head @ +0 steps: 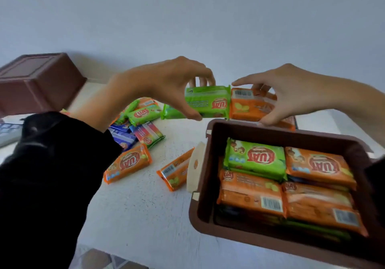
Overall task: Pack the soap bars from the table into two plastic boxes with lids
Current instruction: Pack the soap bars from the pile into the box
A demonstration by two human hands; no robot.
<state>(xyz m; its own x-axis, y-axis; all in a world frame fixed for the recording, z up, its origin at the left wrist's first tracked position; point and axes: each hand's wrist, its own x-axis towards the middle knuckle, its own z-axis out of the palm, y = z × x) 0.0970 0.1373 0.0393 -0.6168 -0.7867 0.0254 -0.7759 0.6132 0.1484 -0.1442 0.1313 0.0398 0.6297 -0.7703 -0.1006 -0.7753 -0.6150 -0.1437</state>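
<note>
Second brown box (39, 81) far left. Loose soap bars (133, 127) scattered on worktop (135, 206). Green bar (210, 104) pinched by left hand (164, 81) fingers (191, 113); orange bar (248, 107) pinched by right hand (291, 91) fingers, both held above far rim of part-filled open box (212, 185).

A plain, pale blue-grey wall (187, 18) fills the upper half of the view, unmarked and evenly lit by soft, cool light that casts only faint shadows. It meets the far edge of a white table (145, 206) whose top is rough and flecked with small dark specks. Below the table's near edge, towards its left corner, a blurred strip of floor (98, 258) seems to be tiled in brown and grey.
</note>
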